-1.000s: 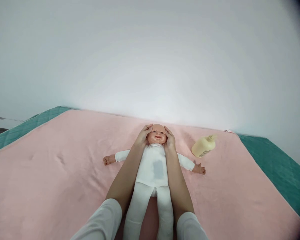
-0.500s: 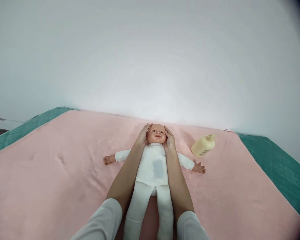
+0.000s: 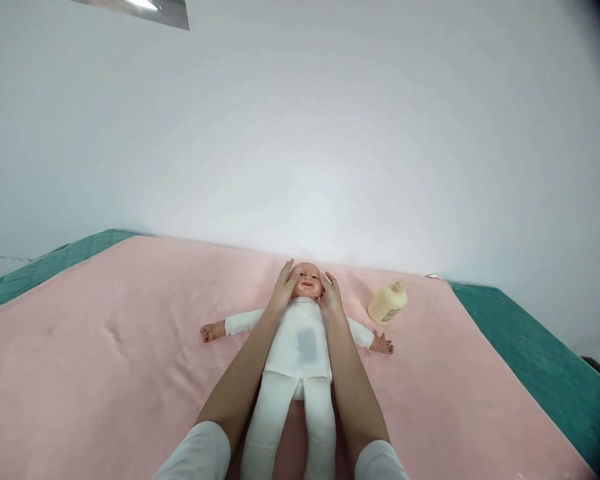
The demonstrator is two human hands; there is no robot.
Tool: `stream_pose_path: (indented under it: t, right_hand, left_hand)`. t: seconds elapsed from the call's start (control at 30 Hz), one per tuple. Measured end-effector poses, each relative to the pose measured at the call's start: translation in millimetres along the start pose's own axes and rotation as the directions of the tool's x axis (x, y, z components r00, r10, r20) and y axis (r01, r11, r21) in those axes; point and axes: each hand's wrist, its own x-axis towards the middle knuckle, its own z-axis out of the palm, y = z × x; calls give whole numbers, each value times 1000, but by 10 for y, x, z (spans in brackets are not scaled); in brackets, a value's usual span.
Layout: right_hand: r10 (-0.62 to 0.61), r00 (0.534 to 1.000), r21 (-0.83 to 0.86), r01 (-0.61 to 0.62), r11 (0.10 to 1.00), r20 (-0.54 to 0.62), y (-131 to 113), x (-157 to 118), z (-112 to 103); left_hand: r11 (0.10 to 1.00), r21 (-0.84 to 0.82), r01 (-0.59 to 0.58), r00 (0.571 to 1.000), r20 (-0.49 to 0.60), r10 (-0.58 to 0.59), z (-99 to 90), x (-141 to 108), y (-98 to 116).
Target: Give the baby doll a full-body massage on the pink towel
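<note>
Doll (image 3: pixel 293 353) lies on its back, head at the far end, legs toward the wearer, arms spread. It is dressed in white, with a grey patch (image 3: pixel 307 345) on the front.

Step in hand, as judged: two-handed contact work at the sides of the doll's head (image 3: pixel 308 288). Left hand (image 3: pixel 282 290) rests along the head's left side, thumb overlapping the face edge. Right hand (image 3: pixel 331 293) is cupped at the opposite side; full palm contact cannot be confirmed. Grip: both hands unclosed, fingers apart from palms, head between them, no clamping seen. Any further stroke would likely call for light, even pressure and a steady head.

Pose: forearms run nearly straight up either side of the doll's trunk, fingers pointing away from the wearer; white sleeves (image 3: pixel 197 453) end near the elbows.

Surroundings, relative to the doll: pale yellow pump bottle (image 3: pixel 386 305) to the right, just beyond its outstretched hand; pink sheet (image 3: pixel 130 347) beneath; green quilted cover (image 3: pixel 520 340) well out on both sides; white wall (image 3: pixel 300 147) beyond the head.
</note>
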Motion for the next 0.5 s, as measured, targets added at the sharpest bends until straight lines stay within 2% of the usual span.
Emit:
stream_pose_path:
  t: [0.07,0.13,0.3,0.5]
  right_hand:
    - [-14,996,-48,18,999,84,-48,-101,-41]
    - [-70,983,-140,94,986,170,-88,-207,-89]
    - [-192,925,-297,294,908,329,-73,-380,-154]
    - [-299,903,-369,403,838,308,94,-265,-193]
  left_hand:
    - [998,41,-46,999,15,46,-21,-81,69]
    - [996,54,-73,997,34,71,-50,-161,130]
    - [998,7,-57,998,38,57,-144,-285,146]
    - [997,-1,-80,995,60,80,-201,-299,64]
